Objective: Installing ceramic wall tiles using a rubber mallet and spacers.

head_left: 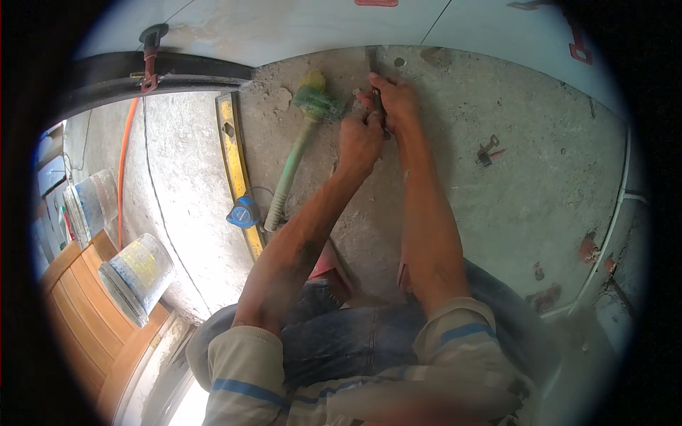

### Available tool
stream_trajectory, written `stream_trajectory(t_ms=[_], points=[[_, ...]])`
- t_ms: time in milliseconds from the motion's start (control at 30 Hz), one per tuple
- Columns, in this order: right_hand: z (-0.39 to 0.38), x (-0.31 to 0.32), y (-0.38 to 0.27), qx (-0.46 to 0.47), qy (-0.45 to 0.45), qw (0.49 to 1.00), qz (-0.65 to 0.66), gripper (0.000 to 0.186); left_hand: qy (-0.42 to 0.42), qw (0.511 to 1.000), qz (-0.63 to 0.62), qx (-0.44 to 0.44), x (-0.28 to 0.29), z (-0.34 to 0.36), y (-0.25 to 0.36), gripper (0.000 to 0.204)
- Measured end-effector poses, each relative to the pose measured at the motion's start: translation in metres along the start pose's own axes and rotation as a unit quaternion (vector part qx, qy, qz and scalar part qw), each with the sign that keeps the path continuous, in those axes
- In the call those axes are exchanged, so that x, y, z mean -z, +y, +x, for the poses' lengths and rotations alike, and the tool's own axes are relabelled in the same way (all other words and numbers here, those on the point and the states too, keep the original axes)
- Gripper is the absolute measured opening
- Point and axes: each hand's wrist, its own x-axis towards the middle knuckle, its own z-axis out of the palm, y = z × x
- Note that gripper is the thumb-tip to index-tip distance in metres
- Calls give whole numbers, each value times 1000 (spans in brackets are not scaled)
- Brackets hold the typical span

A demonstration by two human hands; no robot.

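Note:
Both my hands meet over the bare concrete floor (440, 177), just short of the large pale tile (298, 28). My right hand (399, 105) is closed on the far part of a slim dark tool (379, 106), whose exact kind I cannot make out. Nearer to me, my left hand (360, 145) closes around its lower part. A small red piece (366, 99) shows at the left fingers; whether they hold it is unclear. To the left lies a mallet (288, 167) with a pale green handle and a yellow-green head.
Left of the mallet lie a yellow spirit level (233, 149) and a blue tape measure (244, 211). A red-and-black clip (489, 152) is on the floor at right, with red fragments (588, 248) farther right. Stained buckets (142, 273) and an orange cable (126, 149) are at far left.

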Motion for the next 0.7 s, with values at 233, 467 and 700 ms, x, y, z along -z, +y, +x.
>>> stream_trajectory(t_ms=[233,467,700], points=[[1,-2,8,83,42,993,-76,20,73,990,110,-44,-7,2,-14,30],[1,-8,10,175,92,948,-248,22,100,990,64,-72,-12,-2,-12,28],[-10,-2,0,225,101,848,-469,30,115,991,8,-68,-16,5,-27,28]])
